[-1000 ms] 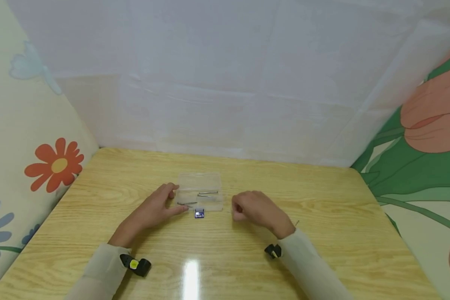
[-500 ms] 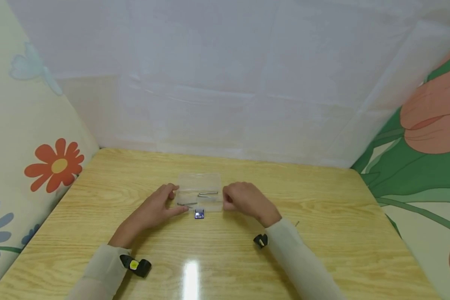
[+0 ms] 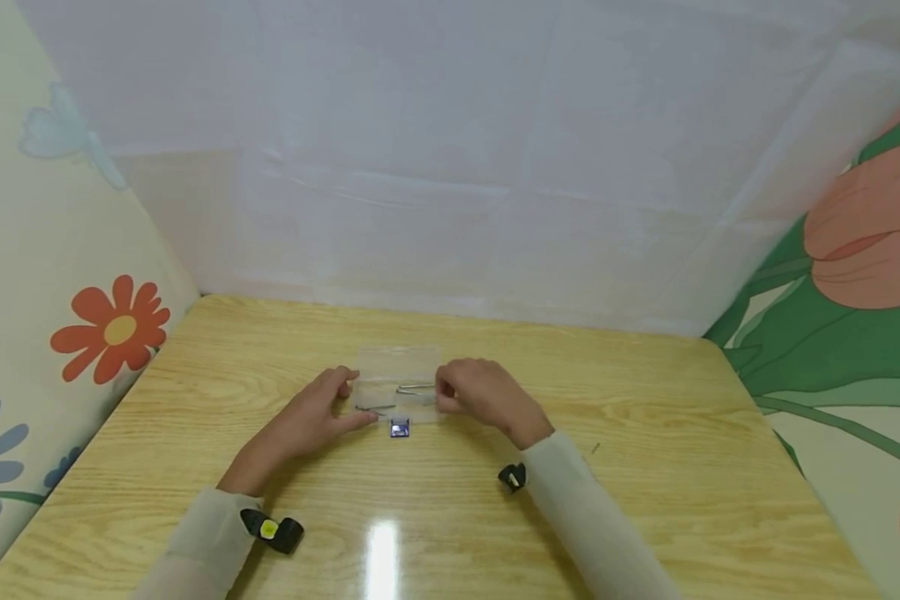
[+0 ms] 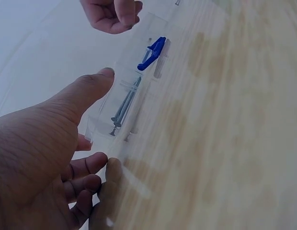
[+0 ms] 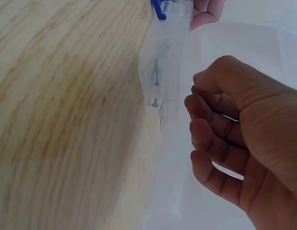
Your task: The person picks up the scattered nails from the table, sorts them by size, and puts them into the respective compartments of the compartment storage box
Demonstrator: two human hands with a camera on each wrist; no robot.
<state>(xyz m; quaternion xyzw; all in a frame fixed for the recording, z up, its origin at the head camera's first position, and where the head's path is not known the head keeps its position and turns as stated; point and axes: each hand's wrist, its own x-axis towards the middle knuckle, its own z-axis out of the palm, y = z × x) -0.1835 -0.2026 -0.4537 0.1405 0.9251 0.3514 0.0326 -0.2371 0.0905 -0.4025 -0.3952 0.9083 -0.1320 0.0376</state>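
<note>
Worked two-handed over a wood-grain table (image 3: 450,500), at an open box.
Had the clear plastic box (image 3: 422,412) near the middle of the tabletop, its lid (image 3: 397,362) opened toward the far side. Gripped the box's left end with the left hand (image 3: 318,417), thumb at the near edge. Held the right hand (image 3: 487,396) at the opposite end, apart from the left, fingers curled; could not tell whether pinching anything. Had a blue latch (image 3: 400,428) at the front edge, long nails (image 3: 417,386) toward the back right inside, more nails (image 3: 375,407) front left, and a small metal piece (image 3: 596,448) out on the table. Seemed, by judgement, midway through putting metal pieces into compartments. Called next for a steady box and, if pinching a piece, careful release inside.
</note>
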